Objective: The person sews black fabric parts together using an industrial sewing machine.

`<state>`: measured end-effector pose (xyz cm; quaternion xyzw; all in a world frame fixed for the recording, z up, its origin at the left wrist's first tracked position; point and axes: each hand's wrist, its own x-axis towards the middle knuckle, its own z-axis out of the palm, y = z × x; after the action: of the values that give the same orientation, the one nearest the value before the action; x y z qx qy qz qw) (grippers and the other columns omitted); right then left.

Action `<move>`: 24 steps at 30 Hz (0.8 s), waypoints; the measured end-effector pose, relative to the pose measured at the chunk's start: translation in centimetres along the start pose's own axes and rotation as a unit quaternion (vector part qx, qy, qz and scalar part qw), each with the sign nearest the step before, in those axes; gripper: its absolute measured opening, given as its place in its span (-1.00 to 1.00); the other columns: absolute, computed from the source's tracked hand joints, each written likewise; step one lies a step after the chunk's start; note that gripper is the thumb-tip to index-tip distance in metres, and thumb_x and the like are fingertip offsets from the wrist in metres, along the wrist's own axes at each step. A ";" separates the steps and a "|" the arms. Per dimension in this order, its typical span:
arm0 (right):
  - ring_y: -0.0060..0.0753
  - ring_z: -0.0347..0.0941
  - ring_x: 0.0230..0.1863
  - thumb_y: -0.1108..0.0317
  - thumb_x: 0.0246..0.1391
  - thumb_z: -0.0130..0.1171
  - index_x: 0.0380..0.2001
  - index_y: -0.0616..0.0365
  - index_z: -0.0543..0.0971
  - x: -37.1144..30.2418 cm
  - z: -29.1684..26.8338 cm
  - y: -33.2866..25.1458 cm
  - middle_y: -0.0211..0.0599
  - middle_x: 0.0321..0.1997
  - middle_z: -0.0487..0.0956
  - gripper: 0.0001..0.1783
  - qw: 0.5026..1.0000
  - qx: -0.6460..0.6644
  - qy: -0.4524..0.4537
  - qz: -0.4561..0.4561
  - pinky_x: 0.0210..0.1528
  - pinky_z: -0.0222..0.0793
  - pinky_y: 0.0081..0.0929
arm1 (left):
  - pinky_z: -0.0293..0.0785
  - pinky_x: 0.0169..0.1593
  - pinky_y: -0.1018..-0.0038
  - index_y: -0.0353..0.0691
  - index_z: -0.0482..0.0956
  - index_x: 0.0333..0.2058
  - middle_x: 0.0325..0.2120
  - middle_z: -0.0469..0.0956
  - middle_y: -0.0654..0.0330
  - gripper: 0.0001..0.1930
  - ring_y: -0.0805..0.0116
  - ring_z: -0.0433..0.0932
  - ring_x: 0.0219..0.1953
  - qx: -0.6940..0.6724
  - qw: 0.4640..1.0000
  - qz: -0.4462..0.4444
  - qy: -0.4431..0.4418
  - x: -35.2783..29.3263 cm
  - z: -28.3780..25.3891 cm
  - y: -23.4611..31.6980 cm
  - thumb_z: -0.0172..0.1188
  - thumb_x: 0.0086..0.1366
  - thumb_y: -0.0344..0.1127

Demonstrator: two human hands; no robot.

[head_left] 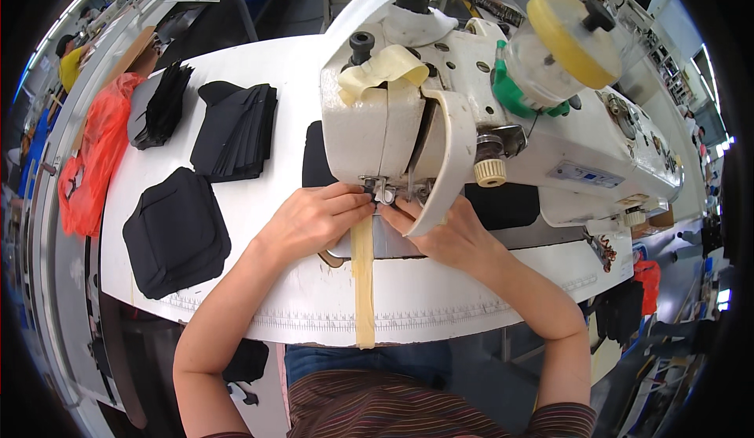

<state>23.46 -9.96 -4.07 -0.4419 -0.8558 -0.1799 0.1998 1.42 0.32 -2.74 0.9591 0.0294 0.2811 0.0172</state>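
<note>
A white sewing machine point(393, 124) stands before me, with both my hands at its presser foot point(382, 193). My left hand point(312, 217) comes from the left, its fingers closed together on a small dark edge of black fabric beside the foot. Opposite it is my right hand point(454, 235), fingers bent in toward the needle area and partly covered by the machine's curved white guard point(452, 163). What its fingertips pinch is hidden. Black fabric point(316, 155) shows behind the machine head on the left, and another dark part point(503, 206) lies under the arm on the right.
Left on the white table point(290, 297) lie a stack of black cut pieces point(177, 230), a fanned stack point(234, 132) and a smaller bundle point(161, 107). A red plastic bag point(98, 155) hangs at the left edge. Yellow tape point(364, 289) runs toward me; a thread stand jar point(561, 49) tops the machine.
</note>
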 end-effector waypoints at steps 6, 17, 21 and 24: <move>-0.40 0.50 -0.39 0.40 -0.10 0.16 -0.24 0.06 0.60 0.3 -0.2 -0.5 -0.39 -0.45 0.52 -0.73 1.000 -0.019 -0.010 0.018 -0.27 0.43 -0.42 | 0.60 -0.32 0.47 -0.29 0.65 -0.22 -0.31 0.60 0.22 -0.71 0.33 0.57 -0.30 -0.002 0.998 -0.068 -0.016 -0.2 -0.3 0.4 0.24 -0.01 -0.51; -0.19 0.58 -0.11 0.34 -0.02 0.27 -0.22 0.14 0.65 -4.7 -9.8 3.4 -0.26 -0.10 0.65 -0.75 0.966 0.103 -0.113 0.208 -0.06 0.49 -0.31 | 0.57 -0.27 0.36 -0.28 0.64 -0.20 -0.26 0.59 0.09 -0.68 0.16 0.58 -0.28 -0.017 0.991 -0.129 -0.042 -0.5 0.2 -0.2 0.23 -0.02 -0.58; -0.19 0.57 -0.04 0.32 0.00 0.27 -0.17 0.12 0.66 -9.0 -10.0 6.6 -0.23 -0.02 0.63 -0.71 0.955 0.114 -0.105 0.253 -0.02 0.49 -0.29 | 0.49 -0.30 0.36 -0.36 0.61 -0.20 -0.28 0.61 0.03 -0.72 0.10 0.56 -0.33 -0.053 0.983 -0.173 -0.044 -0.2 0.4 0.1 0.15 0.06 -0.67; -0.24 0.58 -0.07 0.32 0.02 0.26 -0.22 0.08 0.68 -9.9 -9.7 7.0 -0.27 -0.05 0.65 -0.77 0.944 0.132 -0.110 0.282 -0.05 0.50 -0.33 | 0.48 -0.24 0.27 -0.33 0.60 -0.16 -0.33 0.60 -0.05 -0.67 -0.01 0.57 -0.34 -0.037 0.968 -0.246 -0.034 0.4 0.6 -0.4 0.21 0.03 -0.57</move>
<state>36.33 -17.65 0.20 -0.6516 -0.7291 0.0481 0.2039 2.06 0.78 -3.02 0.9301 0.2535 0.2362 0.1222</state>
